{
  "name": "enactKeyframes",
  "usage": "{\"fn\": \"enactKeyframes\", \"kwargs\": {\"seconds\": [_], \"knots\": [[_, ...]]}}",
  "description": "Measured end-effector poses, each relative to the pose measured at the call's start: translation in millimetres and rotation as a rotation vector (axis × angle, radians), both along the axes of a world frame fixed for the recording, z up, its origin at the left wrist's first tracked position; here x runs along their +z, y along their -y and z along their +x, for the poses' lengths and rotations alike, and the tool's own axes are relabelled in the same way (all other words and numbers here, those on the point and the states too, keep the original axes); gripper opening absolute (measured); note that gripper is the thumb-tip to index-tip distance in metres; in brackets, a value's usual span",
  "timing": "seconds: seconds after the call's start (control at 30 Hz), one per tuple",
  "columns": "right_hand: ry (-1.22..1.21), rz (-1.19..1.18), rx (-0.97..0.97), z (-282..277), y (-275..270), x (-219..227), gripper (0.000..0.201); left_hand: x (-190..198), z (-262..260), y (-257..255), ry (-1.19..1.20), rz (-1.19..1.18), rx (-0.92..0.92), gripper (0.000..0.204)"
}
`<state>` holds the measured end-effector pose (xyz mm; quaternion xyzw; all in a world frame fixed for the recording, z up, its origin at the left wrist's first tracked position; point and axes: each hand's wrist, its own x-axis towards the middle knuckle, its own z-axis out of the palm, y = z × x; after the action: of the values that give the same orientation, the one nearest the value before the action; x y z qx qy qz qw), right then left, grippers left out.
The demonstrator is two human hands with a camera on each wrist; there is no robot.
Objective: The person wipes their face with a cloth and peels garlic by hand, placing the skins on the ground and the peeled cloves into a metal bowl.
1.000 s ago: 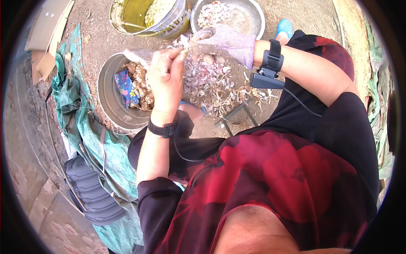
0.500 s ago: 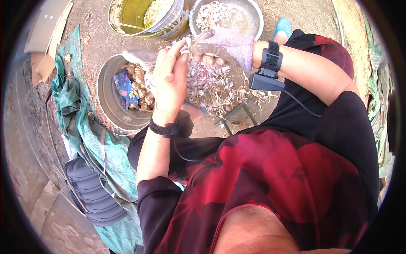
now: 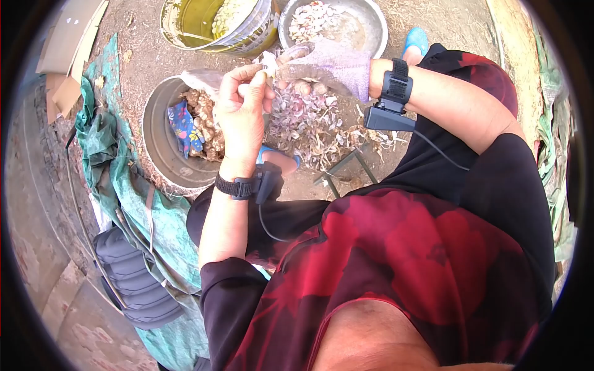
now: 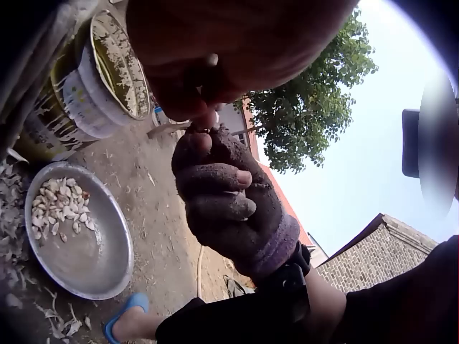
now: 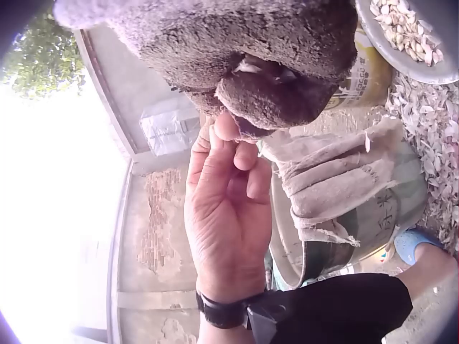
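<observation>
Both hands meet above the husk pile (image 3: 309, 123): left hand (image 3: 240, 117) pinches a garlic clove (image 3: 268, 62) (small, papery); gloved right hand (image 3: 331, 65) curls round it too.

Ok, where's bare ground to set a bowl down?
Bare dirt lies between the yellow bucket, the cardboard and the garlic basin. Below both hands it is crowded: the peel pile.

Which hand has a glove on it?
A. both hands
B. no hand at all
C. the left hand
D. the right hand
D: in the head view the right hand wears a purple knit glove, while the left hand is bare; the two meet above the pile of garlic skins.
</observation>
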<state>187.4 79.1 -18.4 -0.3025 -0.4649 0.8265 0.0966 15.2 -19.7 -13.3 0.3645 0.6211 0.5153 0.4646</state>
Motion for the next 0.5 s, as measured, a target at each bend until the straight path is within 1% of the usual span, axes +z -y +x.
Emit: {"fn": "enactKeyframes", "kwargs": {"seconds": [0.03,0.07,0.13,0.17,0.23,0.27,0.33,0.37,0.43,0.5], "knots": [[0.0,-0.023,0.003,0.5,0.0,0.2,0.024,-0.3,1.3,0.2,-0.052,0.002,0.007,0.012],[0.0,-0.023,0.002,1.1,-0.7,-1.6,0.024,-0.2,2.3,0.5,-0.052,0.001,0.006,0.012],[0.007,-0.065,0.032,1.9,-2.5,-6.1,0.023,-0.3,3.7,1.0,-0.197,0.02,-0.018,0.012],[0.007,-0.065,0.031,1.3,-2.0,-7.0,0.023,-4.9,2.2,0.7,-0.196,0.02,-0.019,0.012],[-0.008,-0.104,-0.053,-1.4,0.4,-5.3,0.022,-14.6,-1.0,-1.1,-0.721,0.357,-0.124,0.013],[-0.009,-0.104,-0.054,0.0,0.9,-2.6,0.022,-17.0,-0.2,0.1,-0.721,0.358,-0.125,0.013],[-0.028,-0.117,-0.046,3.8,0.0,4.2,0.024,-14.6,5.9,0.9,-0.408,0.207,-0.052,0.013],[-0.029,-0.116,-0.046,4.1,-0.4,4.4,0.024,-11.0,5.8,0.3,-0.409,0.208,-0.052,0.013],[-0.065,-0.071,-0.038,4.3,-1.2,3.7,0.027,-1.3,5.2,-3.1,0.041,0.015,-0.004,0.014],[-0.096,-0.057,-0.059,3.7,-2.4,-1.7,0.028,0.3,5.9,-4.4,0.065,-0.021,0.01,0.014]]}}
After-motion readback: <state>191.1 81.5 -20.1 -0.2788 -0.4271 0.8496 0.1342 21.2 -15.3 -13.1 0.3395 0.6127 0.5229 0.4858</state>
